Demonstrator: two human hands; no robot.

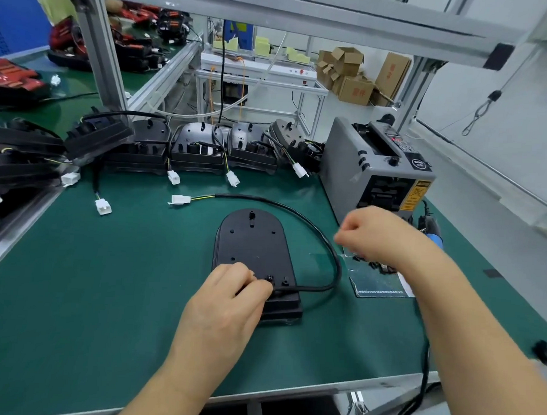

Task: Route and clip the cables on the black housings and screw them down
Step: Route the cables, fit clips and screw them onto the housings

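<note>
Head: two hands, one held cable

Open stretch of table left of the housing and along the near edge, so easy passage from left and front. Closed off at the back by a row of housings, white plugs trailing forward onto the mat. Hemmed in on the right: a cable looping wide round the housing, a card just beside the loop, a grey box behind. Stacked housings crowding the far left edge, with a frame post beyond. Beam overhead.
</note>
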